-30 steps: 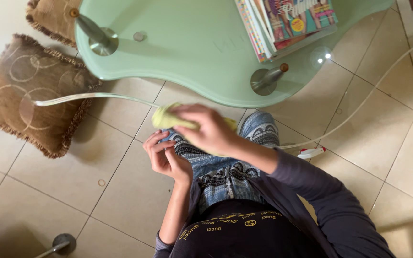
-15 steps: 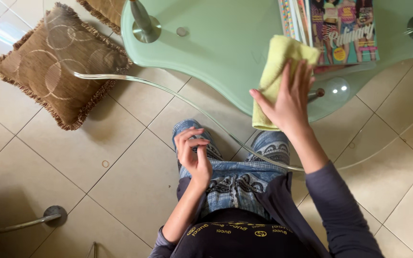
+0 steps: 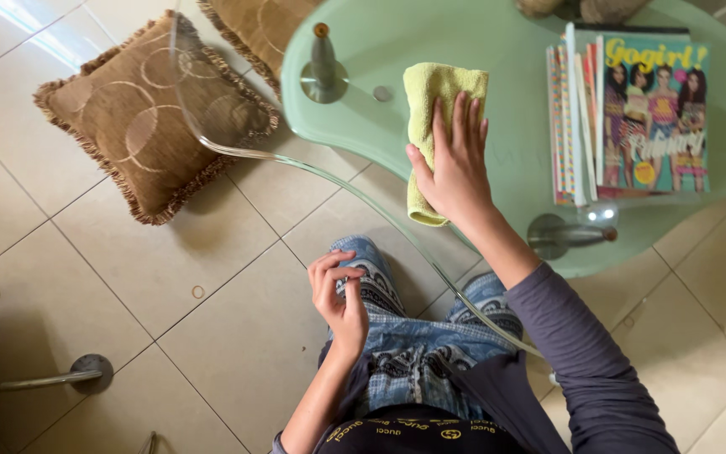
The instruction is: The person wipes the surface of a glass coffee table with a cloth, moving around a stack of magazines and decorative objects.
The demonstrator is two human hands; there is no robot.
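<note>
At the far left, a chrome foot (image 3: 86,370) of some furniture is seen on the tiled floor (image 3: 69,252), and above it a brown fringed cushion (image 3: 149,113) lies flat on the tiles, with a second brown cushion (image 3: 254,29) partly tucked under the edge of the worktop (image 3: 514,168), which is of pale green glass. A clear curved glass panel (image 3: 237,150) is seen sweeping from over the first cushion down towards the knees. Near the middle, the left hand (image 3: 339,294) is held loosely curled above the left knee of the patterned jeans (image 3: 413,345); nothing is grasped in it, and the fingertips are bent towards the palm. A metal leg fitting (image 3: 323,71) is seen through the glass just left of the yellow cloth (image 3: 434,109). The cloth is spread on the worktop near its front edge, with its lower end folded at the rim. The right hand (image 3: 455,164) is laid flat on the cloth, fingers stretched and slightly apart, pressing it to the glass rather than clenching it. Further right, a second metal fitting (image 3: 565,235) is seen below the glass, and a stack of magazines (image 3: 632,113) is laid on the worktop, well apart from the cloth, with a colourful cover on top. No container is seen.
</note>
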